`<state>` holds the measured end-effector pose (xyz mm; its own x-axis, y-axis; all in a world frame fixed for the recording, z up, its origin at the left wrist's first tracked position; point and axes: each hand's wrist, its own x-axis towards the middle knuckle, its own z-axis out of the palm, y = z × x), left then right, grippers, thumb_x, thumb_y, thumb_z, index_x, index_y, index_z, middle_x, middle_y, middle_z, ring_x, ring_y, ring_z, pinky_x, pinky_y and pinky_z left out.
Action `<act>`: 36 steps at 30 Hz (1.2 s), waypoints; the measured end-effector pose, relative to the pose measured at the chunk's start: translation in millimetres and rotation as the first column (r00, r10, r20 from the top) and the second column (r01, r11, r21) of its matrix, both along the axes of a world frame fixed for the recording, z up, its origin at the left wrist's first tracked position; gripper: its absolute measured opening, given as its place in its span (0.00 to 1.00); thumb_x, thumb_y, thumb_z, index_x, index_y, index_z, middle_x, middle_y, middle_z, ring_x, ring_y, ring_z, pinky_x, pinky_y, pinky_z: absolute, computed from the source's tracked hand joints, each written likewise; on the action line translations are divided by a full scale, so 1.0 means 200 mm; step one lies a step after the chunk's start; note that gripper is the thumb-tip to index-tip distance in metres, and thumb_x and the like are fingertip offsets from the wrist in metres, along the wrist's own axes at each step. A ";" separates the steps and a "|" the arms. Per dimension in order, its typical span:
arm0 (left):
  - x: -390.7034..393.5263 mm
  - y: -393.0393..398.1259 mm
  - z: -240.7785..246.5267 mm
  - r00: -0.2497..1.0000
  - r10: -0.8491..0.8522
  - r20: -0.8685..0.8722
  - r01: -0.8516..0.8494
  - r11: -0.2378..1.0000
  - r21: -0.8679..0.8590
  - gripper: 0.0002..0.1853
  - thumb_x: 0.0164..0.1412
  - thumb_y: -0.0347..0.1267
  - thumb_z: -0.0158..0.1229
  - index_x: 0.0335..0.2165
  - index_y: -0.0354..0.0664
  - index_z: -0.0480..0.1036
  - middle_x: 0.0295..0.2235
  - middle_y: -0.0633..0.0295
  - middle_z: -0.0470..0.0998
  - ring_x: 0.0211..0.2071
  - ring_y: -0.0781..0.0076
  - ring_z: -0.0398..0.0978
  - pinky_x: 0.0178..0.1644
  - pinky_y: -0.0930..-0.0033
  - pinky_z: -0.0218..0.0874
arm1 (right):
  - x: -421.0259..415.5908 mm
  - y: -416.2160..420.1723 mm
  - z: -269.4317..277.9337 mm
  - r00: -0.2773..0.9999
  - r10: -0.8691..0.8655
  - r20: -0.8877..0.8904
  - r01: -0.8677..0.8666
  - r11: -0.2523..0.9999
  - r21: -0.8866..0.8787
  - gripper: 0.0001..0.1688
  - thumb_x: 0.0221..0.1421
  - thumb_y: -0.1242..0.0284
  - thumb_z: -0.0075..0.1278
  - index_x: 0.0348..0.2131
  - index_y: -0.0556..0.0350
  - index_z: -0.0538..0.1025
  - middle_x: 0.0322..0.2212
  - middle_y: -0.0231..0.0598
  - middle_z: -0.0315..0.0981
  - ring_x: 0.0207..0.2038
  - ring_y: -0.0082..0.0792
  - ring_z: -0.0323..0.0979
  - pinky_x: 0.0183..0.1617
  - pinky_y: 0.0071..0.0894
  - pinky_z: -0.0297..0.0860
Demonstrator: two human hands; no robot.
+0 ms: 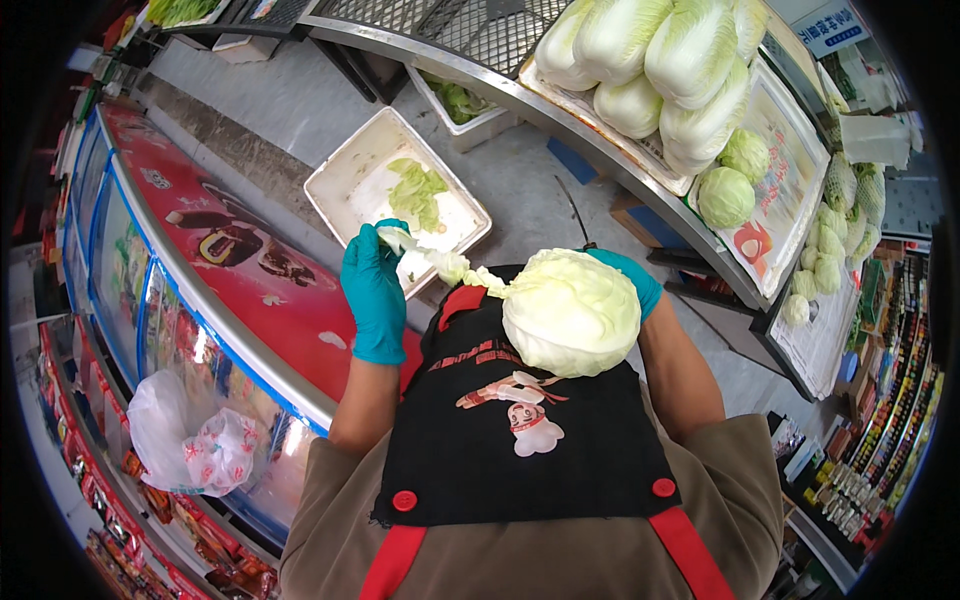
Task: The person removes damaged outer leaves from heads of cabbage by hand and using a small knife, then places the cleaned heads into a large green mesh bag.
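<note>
A pale green cabbage head [574, 315] is held in front of my black apron [480, 450]. My right hand [630, 279], in a teal glove, grips it from the far right side, with most of the fingers hidden behind it. From beside that hand a thin dark tool [576, 214], perhaps a knife seen edge-on, points away; how it is held cannot be made out. My left hand [375, 289], also gloved, pinches the end of a torn leaf strip [448, 266]. This strip stretches across to the cabbage's left side. Below and beyond the left hand lies a white foam box [337, 161] with loose leaves [417, 193] inside.
Left stands a red-sided chest freezer [255, 232], with plastic bags [191, 439] on its glass top. At right, a metal-edged display stand [600, 154] bears napa cabbages [690, 56] and round cabbages [726, 196]. Another foam box [480, 127] with leaves sits under the stand.
</note>
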<state>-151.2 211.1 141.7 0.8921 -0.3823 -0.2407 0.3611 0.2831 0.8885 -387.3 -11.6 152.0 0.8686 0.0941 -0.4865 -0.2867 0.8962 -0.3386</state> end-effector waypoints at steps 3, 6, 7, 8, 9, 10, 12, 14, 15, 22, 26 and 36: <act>-0.01 0.03 0.00 0.996 -0.069 -0.048 0.067 0.996 -0.059 0.13 0.65 0.36 0.51 0.33 0.38 0.74 0.33 0.57 0.78 0.35 0.71 0.75 0.43 0.70 0.65 | 0.01 0.01 0.01 1.000 0.026 0.006 -0.025 0.999 -0.045 0.22 0.59 0.72 0.44 0.51 0.63 0.71 0.48 0.43 0.72 0.47 0.32 0.73 0.53 0.34 0.69; 0.01 0.07 -0.03 0.980 -0.068 -0.188 0.045 0.991 -0.124 0.14 0.64 0.38 0.52 0.33 0.38 0.74 0.33 0.57 0.78 0.36 0.68 0.75 0.44 0.68 0.65 | 0.03 0.02 0.02 0.999 0.046 0.004 -0.046 0.999 -0.005 0.23 0.59 0.71 0.45 0.53 0.62 0.69 0.48 0.42 0.72 0.48 0.32 0.72 0.54 0.34 0.68; 0.03 0.09 -0.04 0.965 -0.058 -0.257 0.021 0.989 -0.148 0.14 0.64 0.39 0.52 0.32 0.38 0.74 0.33 0.57 0.78 0.36 0.67 0.75 0.44 0.67 0.65 | 0.04 0.03 0.04 0.999 0.031 -0.041 -0.027 0.996 0.083 0.24 0.59 0.71 0.45 0.53 0.62 0.69 0.49 0.42 0.72 0.48 0.32 0.72 0.54 0.34 0.68; 0.07 0.12 -0.12 0.949 -0.003 -0.316 -0.066 0.976 -0.208 0.16 0.64 0.41 0.52 0.33 0.38 0.74 0.34 0.56 0.77 0.37 0.65 0.75 0.46 0.63 0.66 | 0.05 0.03 0.05 0.996 0.018 -0.089 -0.003 0.986 0.168 0.24 0.59 0.72 0.45 0.53 0.62 0.69 0.49 0.42 0.72 0.49 0.32 0.72 0.54 0.34 0.67; 0.09 0.13 -0.13 0.945 0.031 -0.326 -0.098 0.976 -0.193 0.16 0.64 0.41 0.51 0.35 0.37 0.73 0.35 0.57 0.77 0.37 0.64 0.74 0.45 0.64 0.66 | 0.05 0.04 0.05 1.000 0.022 -0.020 -0.019 0.993 0.120 0.24 0.59 0.71 0.45 0.53 0.62 0.69 0.49 0.41 0.72 0.49 0.32 0.72 0.55 0.34 0.67; 0.11 0.14 -0.13 0.940 0.064 -0.335 -0.129 0.976 -0.177 0.17 0.64 0.42 0.50 0.36 0.36 0.73 0.35 0.58 0.76 0.37 0.64 0.74 0.45 0.64 0.66 | 0.05 0.03 0.05 0.998 0.028 0.048 -0.031 0.997 0.072 0.24 0.59 0.71 0.45 0.53 0.62 0.69 0.49 0.41 0.72 0.49 0.32 0.71 0.55 0.34 0.67; 0.19 0.19 -0.19 0.952 0.031 -0.303 -0.091 0.978 -0.187 0.19 0.65 0.42 0.49 0.40 0.35 0.71 0.36 0.57 0.76 0.39 0.62 0.74 0.47 0.62 0.66 | 0.05 0.04 0.04 0.993 0.031 0.111 -0.034 0.999 0.026 0.23 0.59 0.71 0.45 0.53 0.62 0.69 0.49 0.41 0.72 0.49 0.32 0.71 0.55 0.33 0.67; 0.28 0.21 -0.20 0.970 0.005 -0.242 -0.044 0.987 -0.157 0.19 0.65 0.42 0.48 0.40 0.34 0.71 0.37 0.56 0.76 0.40 0.62 0.74 0.47 0.61 0.66 | 0.05 0.04 0.02 0.995 0.021 0.102 -0.024 0.999 0.034 0.23 0.59 0.71 0.45 0.52 0.62 0.69 0.49 0.41 0.72 0.48 0.32 0.72 0.55 0.33 0.67; 0.33 0.21 -0.21 0.978 -0.006 -0.210 -0.025 0.990 -0.142 0.19 0.66 0.42 0.47 0.40 0.34 0.71 0.37 0.56 0.76 0.41 0.61 0.74 0.48 0.60 0.66 | 0.07 0.04 0.02 0.997 0.025 0.073 -0.029 0.998 0.057 0.23 0.59 0.71 0.45 0.52 0.62 0.70 0.49 0.41 0.72 0.48 0.31 0.72 0.54 0.33 0.67; 0.30 0.15 -0.08 0.944 -0.307 -0.121 0.327 0.828 0.456 0.37 0.61 0.55 0.47 0.60 0.45 0.58 0.56 0.56 0.66 0.53 0.65 0.67 0.56 0.60 0.55 | 0.10 0.09 0.05 0.998 0.047 -0.030 -0.050 0.994 -0.097 0.21 0.60 0.71 0.44 0.51 0.62 0.70 0.48 0.41 0.73 0.47 0.31 0.72 0.54 0.32 0.68; -0.14 0.08 0.37 0.640 -0.763 0.085 0.705 0.628 0.331 0.33 0.59 0.34 0.58 0.61 0.43 0.57 0.41 0.61 0.75 0.40 0.74 0.72 0.49 0.71 0.63 | 0.14 0.10 0.06 0.990 0.120 0.079 -0.111 0.987 -0.116 0.21 0.61 0.70 0.43 0.51 0.62 0.70 0.47 0.42 0.73 0.47 0.32 0.73 0.53 0.32 0.68; 0.06 0.08 0.11 0.839 -0.539 -0.071 0.538 0.802 0.259 0.22 0.59 0.31 0.58 0.51 0.35 0.69 0.38 0.56 0.78 0.32 0.76 0.75 0.36 0.76 0.68 | 0.18 0.21 0.03 0.994 0.077 -0.072 -0.083 0.992 -0.097 0.21 0.61 0.70 0.44 0.51 0.60 0.71 0.46 0.40 0.74 0.45 0.31 0.74 0.52 0.32 0.69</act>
<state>-138.9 227.7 163.9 0.5628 -0.7264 -0.3944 0.3818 -0.1947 0.9035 -352.3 29.7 158.5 0.8245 0.1101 -0.5550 -0.3818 0.8322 -0.4021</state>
